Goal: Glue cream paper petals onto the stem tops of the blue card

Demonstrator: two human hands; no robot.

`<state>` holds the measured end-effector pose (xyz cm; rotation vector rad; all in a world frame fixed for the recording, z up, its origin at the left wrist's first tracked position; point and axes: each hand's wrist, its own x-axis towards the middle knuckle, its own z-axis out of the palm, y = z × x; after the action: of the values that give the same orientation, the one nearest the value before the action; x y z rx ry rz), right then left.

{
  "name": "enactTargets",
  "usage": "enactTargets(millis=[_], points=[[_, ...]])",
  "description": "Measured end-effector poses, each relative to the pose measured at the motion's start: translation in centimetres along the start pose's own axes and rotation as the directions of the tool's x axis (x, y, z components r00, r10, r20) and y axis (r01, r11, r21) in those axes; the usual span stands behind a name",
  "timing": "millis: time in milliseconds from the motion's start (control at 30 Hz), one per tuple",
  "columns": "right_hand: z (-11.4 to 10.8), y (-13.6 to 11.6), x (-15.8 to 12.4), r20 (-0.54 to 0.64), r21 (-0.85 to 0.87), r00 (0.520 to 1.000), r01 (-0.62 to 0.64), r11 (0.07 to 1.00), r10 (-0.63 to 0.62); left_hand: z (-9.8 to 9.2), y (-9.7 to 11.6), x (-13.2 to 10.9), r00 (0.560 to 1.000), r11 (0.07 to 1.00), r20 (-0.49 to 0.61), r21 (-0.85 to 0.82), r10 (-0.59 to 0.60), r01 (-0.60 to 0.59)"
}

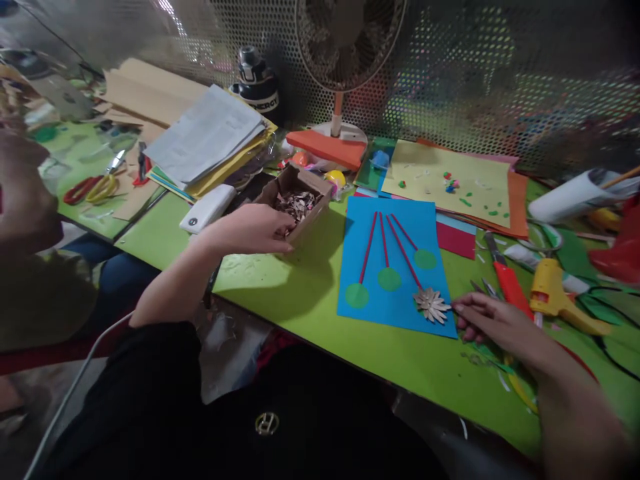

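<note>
My left hand [255,230] reaches over the near side of a small open cardboard box [310,180]. Its fingers bend together at the brown-and-pale flakes [300,205], which look like seed shells; the fingertips are partly hidden. My right hand [493,320] lies at the right edge of a blue sheet [395,233], thumb and fingers curled together beside the petals of a shell flower [431,305]. Anything pinched there is too small to make out. On the sheet, red stems [384,240] fan out, three ending in green discs [389,279] and one in the flower.
A yellow glue gun [550,287] and red-handled cutter [510,280] lie right. Behind stand a fan [345,40] and a black bottle [255,87]. Left are a paper stack [205,133], white power bank [207,208], scissors [95,187] and another person's arm [25,187].
</note>
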<state>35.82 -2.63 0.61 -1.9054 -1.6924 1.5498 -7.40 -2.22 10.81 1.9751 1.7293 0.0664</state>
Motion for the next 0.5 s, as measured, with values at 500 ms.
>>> enactTargets(millis=[500], points=[[-0.4,0.7,1.1,0.030,0.054,0.999,-0.028,0.998,0.026,1.2,0.1,5.3,0.880,0.864,0.280,0.225,0.384,-0.450]])
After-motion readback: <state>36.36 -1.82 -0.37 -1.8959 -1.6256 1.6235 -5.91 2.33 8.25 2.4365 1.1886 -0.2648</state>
